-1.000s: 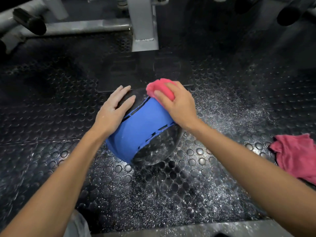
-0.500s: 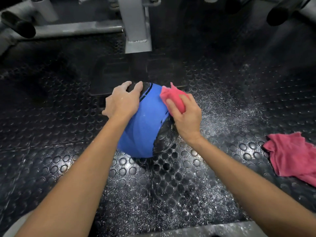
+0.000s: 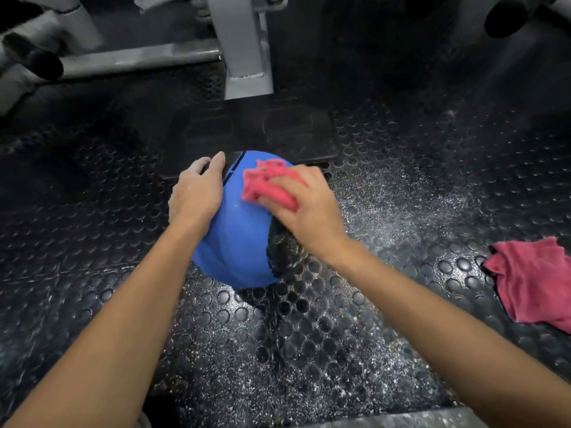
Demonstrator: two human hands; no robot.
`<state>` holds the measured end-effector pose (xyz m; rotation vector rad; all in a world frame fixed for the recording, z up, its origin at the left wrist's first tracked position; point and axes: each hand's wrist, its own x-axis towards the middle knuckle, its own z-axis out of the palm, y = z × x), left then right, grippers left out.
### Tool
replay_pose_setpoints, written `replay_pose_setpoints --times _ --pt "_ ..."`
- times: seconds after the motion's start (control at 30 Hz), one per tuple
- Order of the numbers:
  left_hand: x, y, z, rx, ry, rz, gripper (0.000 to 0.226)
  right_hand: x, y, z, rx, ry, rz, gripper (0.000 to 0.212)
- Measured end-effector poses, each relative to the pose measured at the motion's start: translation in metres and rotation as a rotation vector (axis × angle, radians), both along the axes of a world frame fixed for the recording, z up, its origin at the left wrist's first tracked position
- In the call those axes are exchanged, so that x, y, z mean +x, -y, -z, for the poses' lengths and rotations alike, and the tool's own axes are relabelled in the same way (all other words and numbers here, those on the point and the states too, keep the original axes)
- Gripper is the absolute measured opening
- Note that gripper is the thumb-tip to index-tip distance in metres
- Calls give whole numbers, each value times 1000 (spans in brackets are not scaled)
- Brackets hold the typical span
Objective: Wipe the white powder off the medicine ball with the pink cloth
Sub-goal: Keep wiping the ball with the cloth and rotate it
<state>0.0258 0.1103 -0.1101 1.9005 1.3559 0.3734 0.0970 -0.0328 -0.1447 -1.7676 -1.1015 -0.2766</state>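
A blue and black medicine ball (image 3: 239, 242) rests on the studded black rubber floor at the centre. My left hand (image 3: 197, 196) lies flat against its upper left side, steadying it. My right hand (image 3: 309, 211) presses a bunched pink cloth (image 3: 262, 183) onto the blue panel near the top of the ball. The black panel (image 3: 282, 251) on the right side carries white powder specks. My hands hide part of the ball's top.
A second pink cloth (image 3: 534, 282) lies on the floor at the right. White powder (image 3: 401, 205) is scattered over the floor right of and below the ball. A grey machine post (image 3: 244, 47) and frame bars (image 3: 139, 58) stand behind the ball.
The ball has turned so the blue panel faces up more. My right hand slid the cloth leftward onto the blue panel. My left hand shifted to the ball's upper left.
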Motion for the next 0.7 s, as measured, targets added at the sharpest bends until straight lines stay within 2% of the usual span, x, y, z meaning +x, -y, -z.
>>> replay_pose_setpoints --times 0.1,0.17,0.2,0.27,0.33,0.43,0.47,0.53,0.63,0.7 --pt "-3 1 1 -27 19 -44 66 30 -2 6 -97 -565 186 24" --pt "-4 3 1 -29 15 -60 75 49 0 11 -235 -813 225 21" --pt "-4 4 1 -23 13 -66 77 54 2 12 -302 -852 237 23" --pt "-4 7 2 0 15 -66 76 55 0 8 -343 -782 258 22" --pt "-3 8 1 9 9 -56 75 37 -3 -4 -235 -583 214 20" --pt "-7 6 2 14 22 -33 73 7 -5 -14 -94 -280 14 24" --pt "-10 5 2 10 32 -25 71 8 -5 -8 -73 -295 5 24" --pt "-18 5 4 5 67 -16 68 26 -4 9 -77 -481 116 22" --pt "-35 8 9 19 135 -32 64 47 10 34 -430 -737 211 22" --pt "-52 8 16 7 225 -42 64 41 24 44 -487 -936 176 23"
